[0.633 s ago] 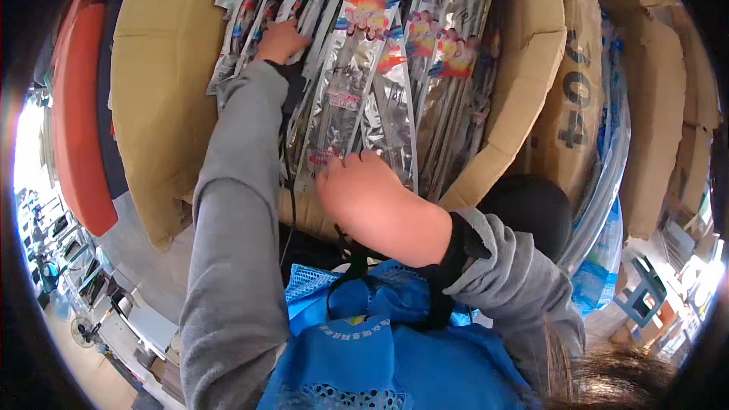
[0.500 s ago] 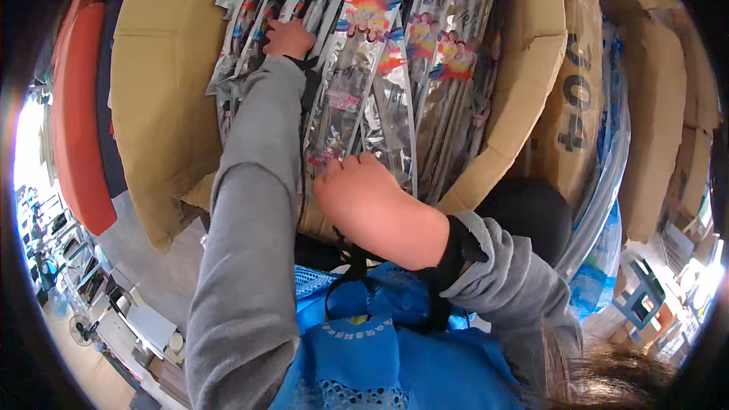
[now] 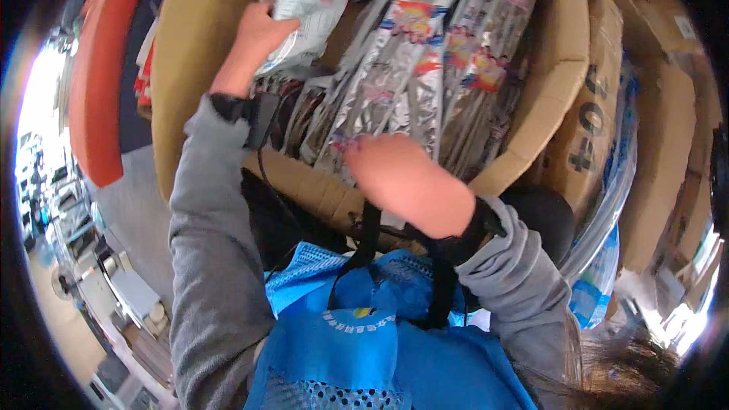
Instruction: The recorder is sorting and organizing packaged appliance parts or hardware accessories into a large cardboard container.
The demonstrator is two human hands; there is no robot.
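Observation:
My left hand [image 3: 262,34] grips the side of a silvery plastic packet [image 3: 315,11], tilted up at the left of an open cardboard box [image 3: 178,68]. Its contents cannot be made out. My right hand [image 3: 410,182] is at the box's near side, fingers curled against the near ends of long clear-and-silver packages [image 3: 380,95]. Whatever lies inside those fingers is hidden. These packages carry bright multicoloured prints and fill the box's middle and right. Below the raised packet, more narrow packets [image 3: 304,118] stand on edge.
Beyond the box's right flap stands another cardboard carton [image 3: 588,118], with blue-and-clear plastic wrapping [image 3: 619,159] beside it. A red padded panel [image 3: 106,83] rises at the left. A dark cord [image 3: 277,190] hangs from my left wrist.
My left hand has gone from among the standing packets to the left, bringing up a silvery packet. My right hand keeps its place at the packages' near ends. The whole view has shifted.

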